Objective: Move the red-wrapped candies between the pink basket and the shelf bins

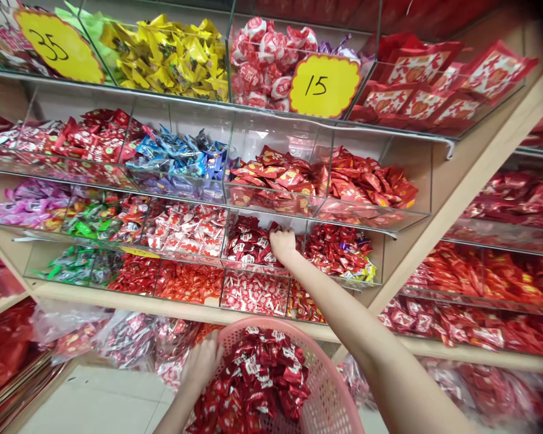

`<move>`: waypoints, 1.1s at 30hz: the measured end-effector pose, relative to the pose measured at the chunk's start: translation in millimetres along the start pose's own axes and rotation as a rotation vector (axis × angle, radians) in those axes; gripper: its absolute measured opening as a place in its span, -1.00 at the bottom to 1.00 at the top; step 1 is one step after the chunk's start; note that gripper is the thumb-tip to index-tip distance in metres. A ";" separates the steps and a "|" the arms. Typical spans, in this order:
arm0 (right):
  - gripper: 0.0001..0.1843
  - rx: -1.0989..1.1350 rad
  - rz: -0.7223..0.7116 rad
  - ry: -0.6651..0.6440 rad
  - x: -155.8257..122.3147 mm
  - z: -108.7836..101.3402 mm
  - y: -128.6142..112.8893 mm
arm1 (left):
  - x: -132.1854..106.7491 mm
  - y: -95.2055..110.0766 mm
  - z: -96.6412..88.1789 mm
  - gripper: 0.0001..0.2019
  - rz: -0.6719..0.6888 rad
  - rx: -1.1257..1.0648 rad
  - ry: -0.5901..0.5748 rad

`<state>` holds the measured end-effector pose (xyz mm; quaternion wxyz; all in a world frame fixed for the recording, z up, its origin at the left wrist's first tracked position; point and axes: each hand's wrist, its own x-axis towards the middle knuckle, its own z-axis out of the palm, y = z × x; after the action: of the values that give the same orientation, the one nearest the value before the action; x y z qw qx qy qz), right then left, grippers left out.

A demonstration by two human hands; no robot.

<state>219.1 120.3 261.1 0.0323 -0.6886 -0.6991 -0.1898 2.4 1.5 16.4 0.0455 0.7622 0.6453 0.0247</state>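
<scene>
My right hand reaches into a clear shelf compartment of dark red wrapped candies. Its fingers are curled down at the candies, and whatever lies between them is hidden. Below the shelf, a pink plastic basket with a perforated wall holds a heap of similar red wrapped candies. My left hand grips the basket's left rim, with the fingers toward the top edge.
Clear dividers split the shelves into compartments of wrapped candies, among them yellow ones and blue ones. Yellow price tags hang on the top shelf front. Plastic bags of candy lie beneath. A slanted wooden upright stands at right.
</scene>
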 end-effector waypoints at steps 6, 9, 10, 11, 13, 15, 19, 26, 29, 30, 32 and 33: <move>-0.69 -0.018 -0.017 0.062 -7.8 1.9 2.3 | -1.3 2.1 -5.6 -0.60 0.002 -0.015 -0.005; -0.67 -0.022 -0.017 0.131 -14.1 2.5 6.0 | -1.8 3.7 -9.2 -0.61 -0.003 -0.020 -0.017; -0.67 -0.020 -0.016 0.151 -16.3 2.5 7.1 | -2.0 4.2 -10.3 -0.61 -0.005 -0.021 -0.024; -0.66 -0.017 -0.018 0.170 -18.6 2.2 8.2 | -2.2 4.6 -11.4 -0.60 -0.007 -0.021 -0.033; -0.66 -0.007 -0.026 0.201 -23.5 0.6 10.1 | -2.5 5.3 -12.9 -0.59 -0.008 -0.016 -0.043; -0.65 0.008 -0.037 0.221 -28.7 -2.3 12.1 | -2.7 5.7 -13.3 -0.59 -0.007 -0.010 -0.044; -0.61 0.081 -0.056 0.244 -38.6 -10.1 17.4 | -2.3 5.8 -12.2 -0.59 -0.012 -0.012 -0.039; -0.57 0.339 -0.192 0.365 -60.9 -25.9 23.9 | -2.3 4.2 -8.1 -0.61 -0.005 -0.015 -0.014; -0.56 0.454 -0.276 0.409 -83.2 -36.4 19.7 | -3.3 4.5 -8.2 -0.60 0.004 -0.013 -0.004; -0.56 0.508 -0.295 0.421 -92.6 -39.1 17.6 | -3.7 4.9 -8.9 -0.59 0.003 -0.013 -0.006; -0.57 0.655 -0.296 0.431 -113.4 -39.8 12.9 | -4.2 6.1 -11.1 -0.59 -0.008 -0.017 -0.012; -0.58 0.745 -0.270 0.426 -124.1 -36.7 10.5 | -4.3 6.7 -12.2 -0.59 -0.017 -0.018 -0.018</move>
<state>227.6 -9.3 259.4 0.3963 -0.4782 -0.7811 -0.0650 7.1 -3.4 29.3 0.0586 0.7565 0.6509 0.0232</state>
